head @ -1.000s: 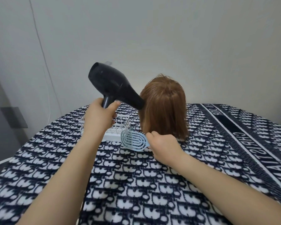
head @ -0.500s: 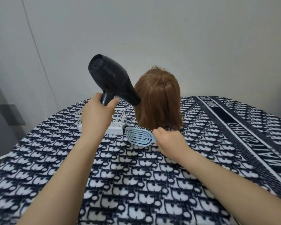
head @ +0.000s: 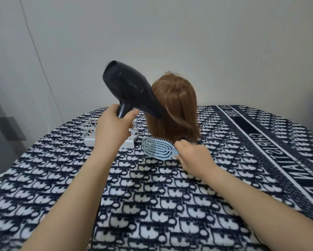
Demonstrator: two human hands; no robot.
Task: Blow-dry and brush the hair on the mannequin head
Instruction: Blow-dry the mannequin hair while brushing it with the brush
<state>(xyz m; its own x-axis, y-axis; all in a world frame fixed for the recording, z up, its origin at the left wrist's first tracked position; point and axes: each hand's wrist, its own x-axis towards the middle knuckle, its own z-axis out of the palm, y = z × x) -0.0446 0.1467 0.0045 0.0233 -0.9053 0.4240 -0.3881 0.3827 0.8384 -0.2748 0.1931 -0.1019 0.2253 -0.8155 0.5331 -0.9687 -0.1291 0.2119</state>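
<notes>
A mannequin head (head: pixel 177 107) with straight auburn hair stands on the table, its back to me. My left hand (head: pixel 112 129) grips the handle of a black hair dryer (head: pixel 130 89), whose nozzle points at the left side of the hair and nearly touches it. My right hand (head: pixel 193 156) holds a light blue vented brush (head: pixel 157 148) by its handle. The brush sits low, just below and in front of the hair ends, bristles facing away from me.
A white wire basket (head: pixel 90 133) stands left of the mannequin, partly behind my left hand. The table wears a navy-and-white patterned cloth (head: pixel 152 205). A pale wall is close behind, with a thin cable (head: pixel 36 51) running down it at left.
The dryer has tilted and moved closer to the hair's left side, lifting a strand. The brush has shifted slightly right along the hair ends.
</notes>
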